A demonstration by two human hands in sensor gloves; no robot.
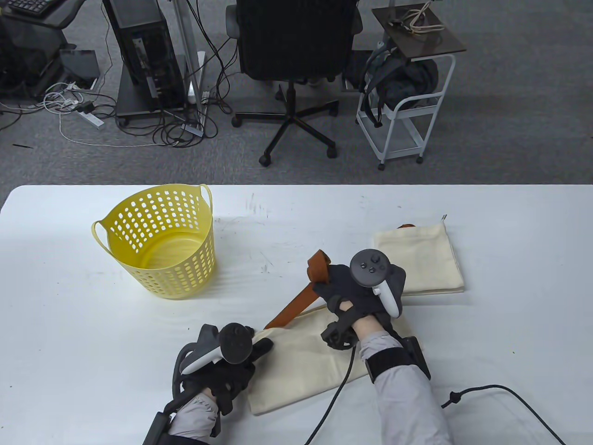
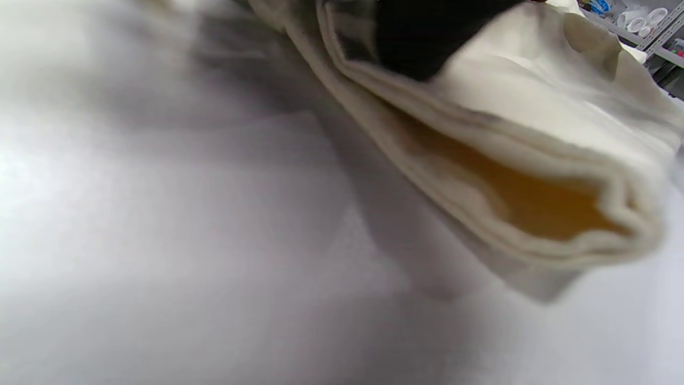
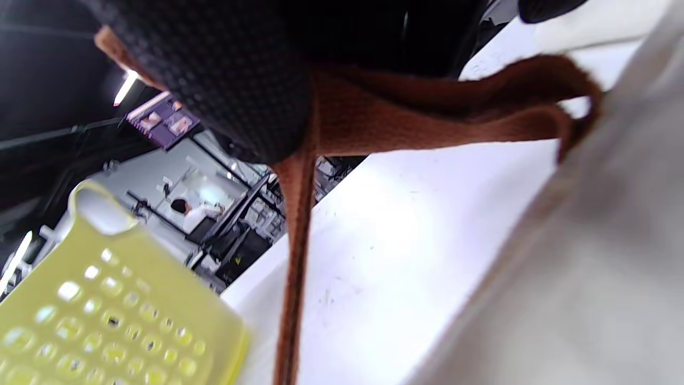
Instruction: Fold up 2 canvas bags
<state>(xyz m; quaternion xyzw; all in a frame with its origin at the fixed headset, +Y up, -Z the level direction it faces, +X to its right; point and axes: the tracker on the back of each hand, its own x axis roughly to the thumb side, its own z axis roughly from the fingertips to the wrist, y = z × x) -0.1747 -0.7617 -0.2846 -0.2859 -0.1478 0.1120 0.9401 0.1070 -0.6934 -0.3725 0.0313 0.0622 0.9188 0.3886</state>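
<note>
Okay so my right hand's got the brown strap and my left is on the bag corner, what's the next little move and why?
Probably lay the brown strap down over the near canvas bag with your right hand while the left hand keeps pressing its corner. The strap sticks out past the cloth, whereas the far folded bag shows only a bit of strap peeking out at its top edge.

A yellow perforated basket [image 1: 160,241] stands on the white table [image 1: 509,324].
</note>
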